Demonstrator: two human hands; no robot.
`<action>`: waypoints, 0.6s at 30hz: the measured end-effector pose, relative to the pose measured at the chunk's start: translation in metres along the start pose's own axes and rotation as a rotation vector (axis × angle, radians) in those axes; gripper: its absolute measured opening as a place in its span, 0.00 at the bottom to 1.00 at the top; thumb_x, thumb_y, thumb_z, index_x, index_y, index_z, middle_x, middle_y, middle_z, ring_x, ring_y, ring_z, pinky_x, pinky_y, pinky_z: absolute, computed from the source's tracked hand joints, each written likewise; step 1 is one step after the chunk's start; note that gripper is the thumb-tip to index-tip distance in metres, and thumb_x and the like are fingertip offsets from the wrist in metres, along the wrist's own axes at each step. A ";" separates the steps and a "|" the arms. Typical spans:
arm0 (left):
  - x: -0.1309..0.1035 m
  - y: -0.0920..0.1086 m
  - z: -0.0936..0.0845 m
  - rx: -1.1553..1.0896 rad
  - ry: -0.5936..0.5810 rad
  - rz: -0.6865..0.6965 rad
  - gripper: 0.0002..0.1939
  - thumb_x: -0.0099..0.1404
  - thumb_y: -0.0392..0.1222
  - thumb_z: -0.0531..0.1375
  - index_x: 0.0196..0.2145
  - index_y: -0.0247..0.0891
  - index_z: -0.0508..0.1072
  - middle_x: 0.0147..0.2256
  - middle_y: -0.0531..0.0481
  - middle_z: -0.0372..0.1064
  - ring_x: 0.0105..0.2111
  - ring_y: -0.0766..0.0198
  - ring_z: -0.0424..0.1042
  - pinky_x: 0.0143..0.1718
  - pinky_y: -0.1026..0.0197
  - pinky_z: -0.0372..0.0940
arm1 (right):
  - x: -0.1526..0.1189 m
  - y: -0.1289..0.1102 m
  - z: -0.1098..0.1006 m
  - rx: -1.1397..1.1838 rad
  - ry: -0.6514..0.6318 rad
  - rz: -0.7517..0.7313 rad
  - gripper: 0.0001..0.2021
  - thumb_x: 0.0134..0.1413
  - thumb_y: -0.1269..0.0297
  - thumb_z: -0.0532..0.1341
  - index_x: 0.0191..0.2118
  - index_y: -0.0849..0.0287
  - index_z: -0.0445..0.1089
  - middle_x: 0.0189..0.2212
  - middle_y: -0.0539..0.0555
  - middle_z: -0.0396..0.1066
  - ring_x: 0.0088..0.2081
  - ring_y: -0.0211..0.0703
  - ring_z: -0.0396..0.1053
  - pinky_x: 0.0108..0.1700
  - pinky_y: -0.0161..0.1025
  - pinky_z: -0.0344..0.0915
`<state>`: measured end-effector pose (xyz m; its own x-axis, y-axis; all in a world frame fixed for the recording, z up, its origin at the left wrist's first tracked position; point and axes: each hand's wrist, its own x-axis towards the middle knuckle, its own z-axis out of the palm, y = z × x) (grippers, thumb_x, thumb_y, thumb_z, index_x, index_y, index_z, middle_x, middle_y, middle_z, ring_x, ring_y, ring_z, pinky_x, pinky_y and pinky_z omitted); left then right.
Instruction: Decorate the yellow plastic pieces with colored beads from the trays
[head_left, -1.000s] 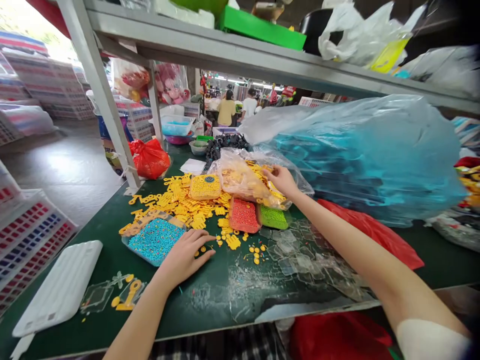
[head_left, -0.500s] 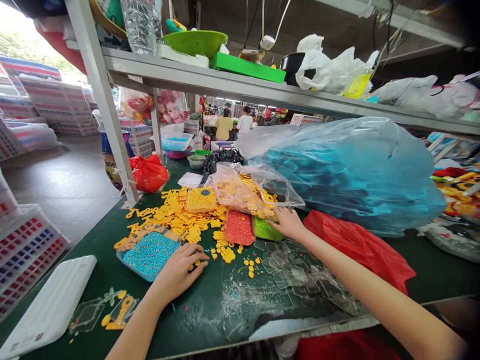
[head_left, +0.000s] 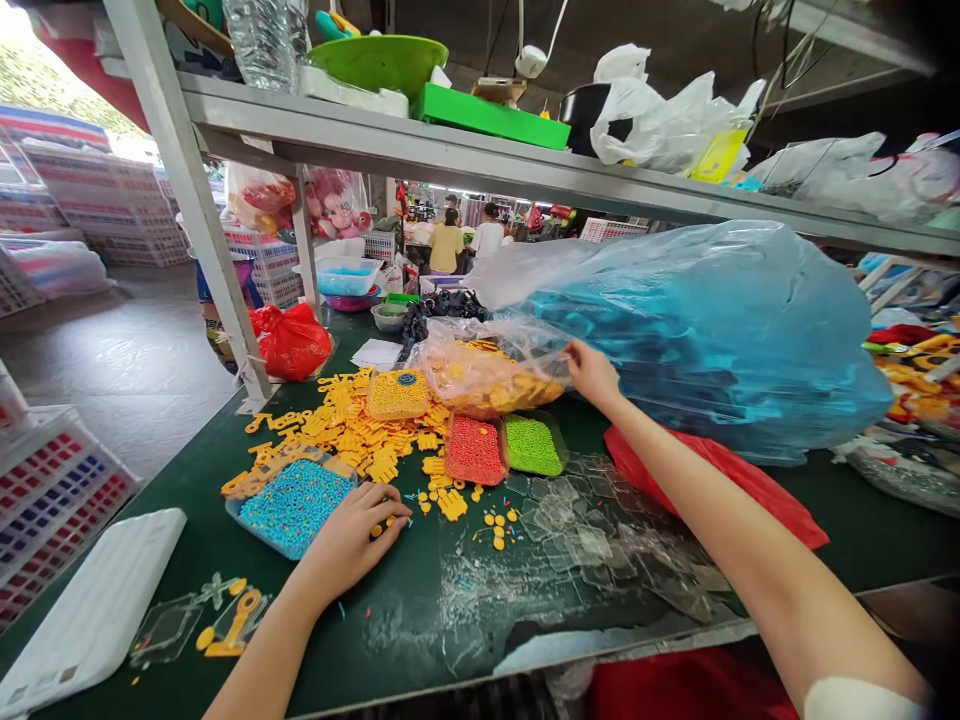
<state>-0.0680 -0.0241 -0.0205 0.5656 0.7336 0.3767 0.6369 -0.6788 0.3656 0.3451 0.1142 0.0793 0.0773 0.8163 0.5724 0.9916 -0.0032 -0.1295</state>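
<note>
My right hand [head_left: 592,372] pinches the edge of a clear plastic bag [head_left: 491,365], which holds yellow plastic parts. My left hand [head_left: 367,525] rests on the green table beside a tray of blue beads [head_left: 292,508], fingers loosely spread and curved over a few small yellow pieces. Between the hands lie a tray of red beads [head_left: 475,450] and a tray of green beads [head_left: 534,445]. A tray of yellow beads [head_left: 397,394] sits on a heap of yellow plastic parts [head_left: 352,425]. Small yellow discs [head_left: 498,530] are scattered in front of the red beads.
Thin clear plastic pieces [head_left: 600,520] lie at the right front, near a red bag [head_left: 720,480]. Behind them bulges a large bag of blue items [head_left: 697,340]. A white panel [head_left: 94,605] lies at left. A metal shelf [head_left: 450,140] spans overhead. Two people stand far back.
My right hand has moved up and back from the green beads and lifted the bag's edge, uncovering the green tray. My left hand has stayed almost in place.
</note>
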 end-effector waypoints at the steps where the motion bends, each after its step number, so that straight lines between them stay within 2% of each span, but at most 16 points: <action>1: 0.000 0.000 0.000 0.000 0.000 0.001 0.14 0.71 0.43 0.50 0.39 0.42 0.75 0.42 0.48 0.71 0.43 0.58 0.70 0.46 0.56 0.65 | 0.010 -0.002 -0.003 0.022 0.053 0.014 0.12 0.61 0.64 0.49 0.43 0.57 0.68 0.36 0.57 0.75 0.34 0.48 0.69 0.29 0.37 0.51; 3: 0.000 0.000 0.000 0.000 -0.008 -0.001 0.14 0.71 0.43 0.50 0.40 0.42 0.75 0.42 0.48 0.71 0.43 0.58 0.70 0.46 0.55 0.65 | 0.024 -0.009 -0.005 0.061 0.133 0.031 0.13 0.62 0.64 0.47 0.44 0.57 0.66 0.38 0.58 0.75 0.36 0.48 0.69 0.30 0.37 0.53; 6: 0.000 0.001 0.000 0.006 -0.022 -0.003 0.14 0.71 0.43 0.50 0.39 0.42 0.75 0.42 0.48 0.71 0.43 0.58 0.70 0.46 0.55 0.65 | 0.030 -0.022 0.005 0.100 0.175 0.029 0.14 0.63 0.63 0.46 0.44 0.57 0.66 0.38 0.57 0.74 0.35 0.47 0.69 0.30 0.37 0.54; 10: 0.001 0.003 -0.002 0.012 -0.029 -0.009 0.13 0.70 0.42 0.51 0.39 0.41 0.76 0.42 0.47 0.71 0.43 0.58 0.70 0.46 0.55 0.65 | 0.013 -0.034 0.027 0.109 0.129 -0.003 0.13 0.61 0.60 0.49 0.38 0.58 0.68 0.30 0.56 0.74 0.31 0.48 0.67 0.29 0.38 0.54; 12: 0.000 0.004 -0.003 0.015 -0.044 -0.015 0.12 0.70 0.41 0.52 0.40 0.41 0.75 0.42 0.47 0.71 0.43 0.57 0.69 0.46 0.54 0.65 | -0.001 -0.037 0.030 0.100 0.113 -0.039 0.13 0.60 0.61 0.50 0.38 0.59 0.69 0.30 0.58 0.74 0.33 0.50 0.67 0.31 0.39 0.57; 16: -0.001 0.007 -0.004 0.011 -0.069 -0.041 0.12 0.71 0.41 0.52 0.40 0.41 0.75 0.42 0.47 0.72 0.44 0.58 0.69 0.46 0.53 0.64 | -0.036 -0.048 0.021 0.072 0.112 -0.154 0.17 0.57 0.63 0.52 0.48 0.63 0.68 0.45 0.65 0.72 0.45 0.58 0.65 0.43 0.47 0.60; 18: 0.000 0.008 -0.003 0.008 -0.089 -0.056 0.11 0.70 0.41 0.53 0.39 0.40 0.75 0.40 0.48 0.72 0.42 0.58 0.69 0.45 0.54 0.64 | -0.059 -0.061 0.012 -0.012 0.133 -0.287 0.21 0.58 0.63 0.53 0.56 0.65 0.64 0.52 0.66 0.69 0.51 0.60 0.61 0.48 0.51 0.58</action>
<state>-0.0648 -0.0295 -0.0155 0.5728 0.7708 0.2790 0.6728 -0.6365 0.3770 0.2788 0.0729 0.0437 -0.1937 0.7025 0.6848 0.9760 0.2089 0.0617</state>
